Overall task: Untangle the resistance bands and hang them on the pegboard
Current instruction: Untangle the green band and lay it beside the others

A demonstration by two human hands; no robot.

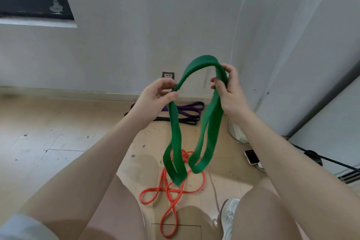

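A wide green resistance band (211, 121) arches between my two hands and hangs down in two folded loops above the floor. My left hand (155, 97) pinches its left side between thumb and fingers. My right hand (229, 91) grips its right side near the top of the arch. Below it, a thin orange band (171, 195) lies twisted in loops on the floor between my legs. A purple band (189, 108) and a black band (187, 121) lie together by the wall. No pegboard is in view.
A phone (251, 156) lies on the floor to the right, near a black cable (331, 161) and a white panel. A wall socket (168, 75) sits low on the wall ahead. My knees and a white shoe (229, 214) fill the bottom of the view.
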